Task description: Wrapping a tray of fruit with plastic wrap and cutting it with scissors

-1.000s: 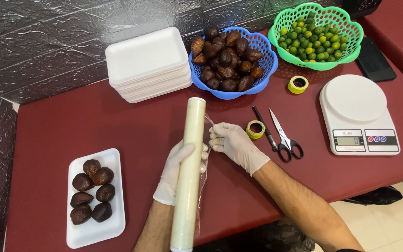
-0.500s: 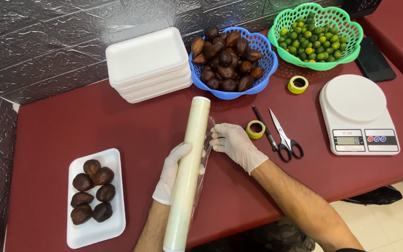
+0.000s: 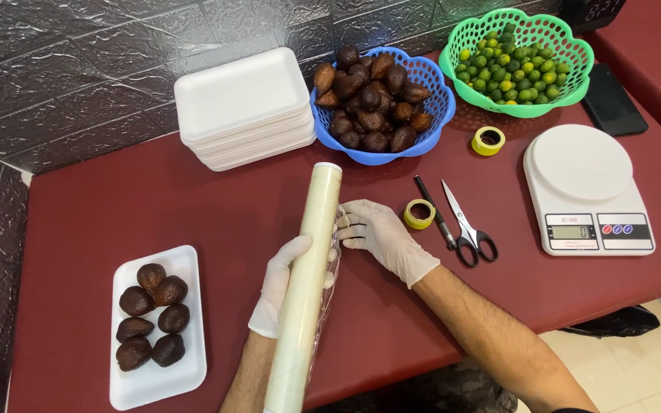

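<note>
On the dark red tabletop (image 3: pixel 116 191) I have the long pale roll of clear cling film (image 3: pixel 306 283) lying lengthwise toward me, near the white foam tray of brown scaly fruit (image 3: pixel 156 325). My gloved left hand (image 3: pixel 281 287) is wrapped around the roll's middle; my gloved right hand (image 3: pixel 380 233) pinches the loose film edge beside it. I judge I should steady the roll firmly and draw the film evenly sideways to avoid bunching.

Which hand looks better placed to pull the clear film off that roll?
Probably the right hand: its fingertips sit at the loose film edge beside the wrap roll. The left hand lies under the roll's middle, steadying it, so it looks less free.
</note>
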